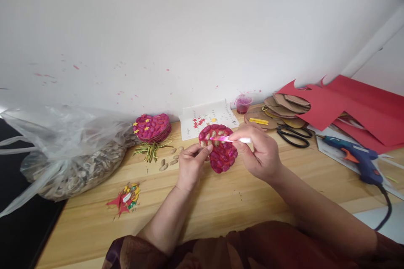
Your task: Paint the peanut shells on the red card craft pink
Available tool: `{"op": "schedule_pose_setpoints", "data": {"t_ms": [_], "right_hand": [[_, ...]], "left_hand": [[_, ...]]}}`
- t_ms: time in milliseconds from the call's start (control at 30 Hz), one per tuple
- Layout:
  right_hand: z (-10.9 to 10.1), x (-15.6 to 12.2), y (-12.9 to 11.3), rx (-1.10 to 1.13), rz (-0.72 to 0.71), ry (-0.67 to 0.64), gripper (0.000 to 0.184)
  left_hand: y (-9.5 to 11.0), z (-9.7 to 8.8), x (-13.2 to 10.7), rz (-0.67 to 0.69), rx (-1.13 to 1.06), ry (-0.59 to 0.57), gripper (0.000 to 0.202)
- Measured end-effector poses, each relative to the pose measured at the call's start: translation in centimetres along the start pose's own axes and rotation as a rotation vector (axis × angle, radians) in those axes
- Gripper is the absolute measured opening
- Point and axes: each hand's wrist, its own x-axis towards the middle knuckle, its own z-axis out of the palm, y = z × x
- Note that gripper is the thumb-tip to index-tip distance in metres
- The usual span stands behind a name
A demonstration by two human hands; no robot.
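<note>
My left hand (191, 163) pinches the left edge of a round disc covered in peanut shells (221, 149), most of them painted red, and holds it up off the wooden table (221, 201). My right hand (261, 153) grips a white-handled paintbrush (235, 139), with its pink tip touching the unpainted shells near the disc's top left. A small cup of red paint (243, 104) stands by the wall behind.
A stack of painted shell discs (152, 127), loose shells (168, 162) and a clear bag of shells (72, 155) lie left. Black scissors (295, 135), cardboard discs (285, 107), red paper (347, 107) and a blue glue gun (356, 155) lie right. Star cut-outs (126, 199) sit near the front.
</note>
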Motion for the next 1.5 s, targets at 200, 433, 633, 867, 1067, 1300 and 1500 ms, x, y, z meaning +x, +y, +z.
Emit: {"op": "schedule_pose_setpoints", "data": {"t_ms": [200, 433, 633, 867, 1067, 1300, 1500], "right_hand": [[0.1, 0.0, 0.1, -0.033, 0.129, 0.047, 0.012], [0.2, -0.3, 0.3, 0.042, 0.231, 0.043, 0.009], [0.3, -0.3, 0.5, 0.042, 0.295, 0.109, 0.010], [0.4, -0.4, 0.7, 0.011, 0.355, 0.136, 0.013], [0.4, -0.4, 0.9, 0.027, 0.312, 0.105, 0.013], [0.5, -0.4, 1.2, 0.043, 0.358, 0.130, 0.013], [0.5, -0.3, 1.2, -0.017, 0.320, 0.150, 0.015]], "left_hand": [[0.3, 0.5, -0.1, -0.070, -0.095, -0.020, 0.034], [0.0, 0.5, 0.0, -0.089, -0.103, -0.016, 0.037], [-0.3, 0.3, 0.1, -0.085, -0.103, -0.015, 0.036], [-0.2, 0.5, 0.0, -0.084, -0.100, -0.023, 0.039], [-0.3, 0.5, 0.0, -0.088, -0.090, -0.024, 0.036], [-0.7, 0.3, 0.1, -0.079, -0.078, -0.037, 0.038], [-1.4, 0.0, 0.3, -0.086, -0.106, -0.041, 0.041]]}}
